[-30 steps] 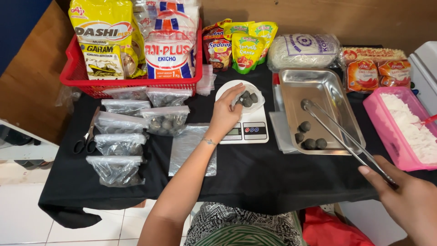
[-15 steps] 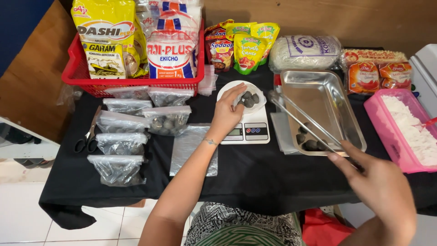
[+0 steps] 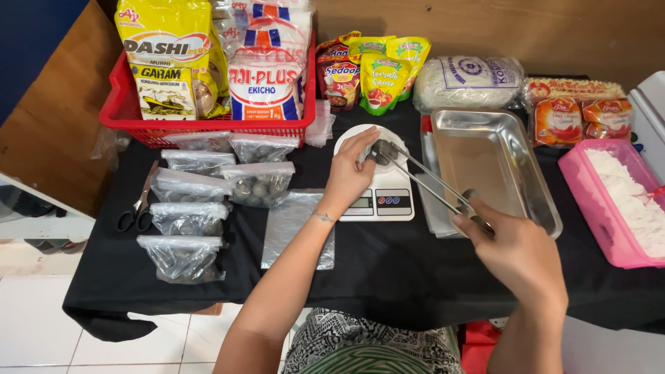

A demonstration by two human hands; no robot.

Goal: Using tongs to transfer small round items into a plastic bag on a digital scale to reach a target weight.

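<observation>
You hold thin, glossy steel tongs (image 3: pixel 424 174) over a smooth white plastic kitchen scale (image 3: pixel 385 192). Beside it lies a shiny rectangular metal tray (image 3: pixel 526 149), all on matt black cloth (image 3: pixel 388 266), with crinkled clear plastic bags (image 3: pixel 188 185) nearby.

A small white digital kitchen scale (image 3: pixel 385 187) sits near the middle of the black-clothed table (image 3: pixel 388 270). On its platform rests the left hand (image 3: pixel 348 171), beside small dark round balls (image 3: pixel 382 154). Long metal tongs (image 3: pixel 424 179), held by the right hand (image 3: pixel 518 251) near the front edge, reach from the right onto the platform. Right of the scale lies a rectangular steel tray (image 3: pixel 516 156), and a pink plastic tub of white flakes (image 3: pixel 616 201) sits at the right edge. Left of the scale lie clear filled plastic bags (image 3: pixel 190 215), with black-handled scissors (image 3: pixel 138 204) toward the left edge. A red plastic basket of packets (image 3: pixel 201 121) stands at the back left corner.
</observation>
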